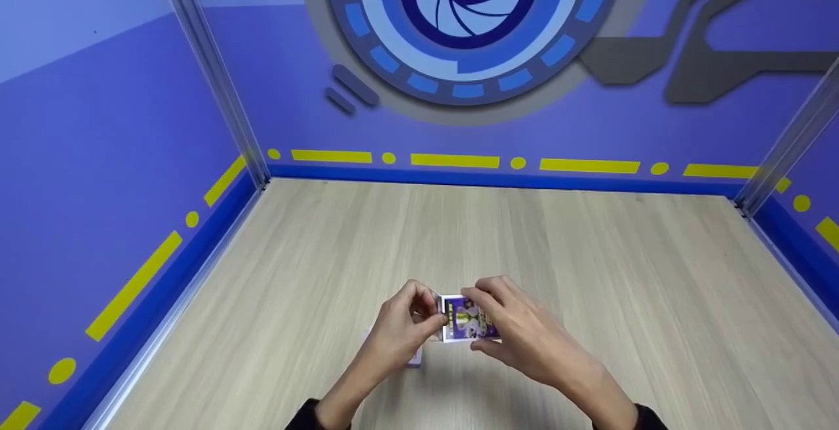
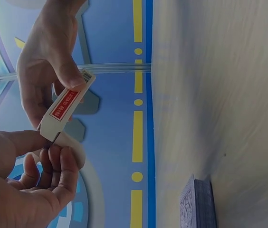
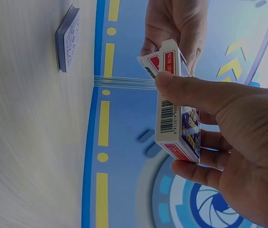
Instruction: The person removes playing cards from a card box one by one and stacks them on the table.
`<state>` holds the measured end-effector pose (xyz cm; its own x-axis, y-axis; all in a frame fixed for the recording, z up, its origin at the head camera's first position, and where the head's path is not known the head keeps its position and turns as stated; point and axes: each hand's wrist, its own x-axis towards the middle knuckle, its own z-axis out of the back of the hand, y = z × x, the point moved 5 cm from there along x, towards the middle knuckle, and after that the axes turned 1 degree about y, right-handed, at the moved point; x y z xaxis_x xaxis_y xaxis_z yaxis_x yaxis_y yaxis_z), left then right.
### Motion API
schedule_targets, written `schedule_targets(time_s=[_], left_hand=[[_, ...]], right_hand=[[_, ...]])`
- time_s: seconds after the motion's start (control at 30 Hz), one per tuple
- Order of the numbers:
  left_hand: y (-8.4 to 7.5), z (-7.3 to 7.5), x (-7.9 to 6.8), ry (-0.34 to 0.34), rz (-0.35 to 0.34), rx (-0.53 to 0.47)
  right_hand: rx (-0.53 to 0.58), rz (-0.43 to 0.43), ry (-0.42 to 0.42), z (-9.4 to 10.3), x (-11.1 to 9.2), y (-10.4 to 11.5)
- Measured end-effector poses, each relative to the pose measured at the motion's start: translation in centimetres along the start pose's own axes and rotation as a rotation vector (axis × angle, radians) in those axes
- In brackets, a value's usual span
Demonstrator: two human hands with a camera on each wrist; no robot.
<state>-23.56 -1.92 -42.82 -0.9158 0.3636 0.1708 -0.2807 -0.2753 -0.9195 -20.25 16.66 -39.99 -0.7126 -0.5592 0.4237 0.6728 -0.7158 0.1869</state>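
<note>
A small playing card box (image 1: pixel 464 318), purple and yellow on its face with white edges, is held up above the table. My right hand (image 1: pixel 524 328) grips it with the thumb along one narrow side and the fingers on the opposite one. In the right wrist view a barcode and red labels show on the box (image 3: pixel 168 114). At its other end my left hand (image 1: pixel 403 322) pinches the end flap (image 3: pixel 150 61), which stands out from the box. A deck of cards (image 2: pixel 198 204) lies on the table below, mostly hidden behind my left hand in the head view.
The wood-grain table (image 1: pixel 524 240) is bounded at the back by a blue-purple wall (image 1: pixel 275 102) with yellow dashes. Side walls rise at left and right, joined by metal corner posts (image 1: pixel 213 69).
</note>
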Motion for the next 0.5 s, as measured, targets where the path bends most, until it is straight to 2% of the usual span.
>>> schedule_targets(time_s=[0.5], left_hand=[[-0.09,0.1,-0.08,0.007,0.028,-0.123]], right_hand=[[0.017,-0.02,0.009,-0.29,0.01,-0.32]])
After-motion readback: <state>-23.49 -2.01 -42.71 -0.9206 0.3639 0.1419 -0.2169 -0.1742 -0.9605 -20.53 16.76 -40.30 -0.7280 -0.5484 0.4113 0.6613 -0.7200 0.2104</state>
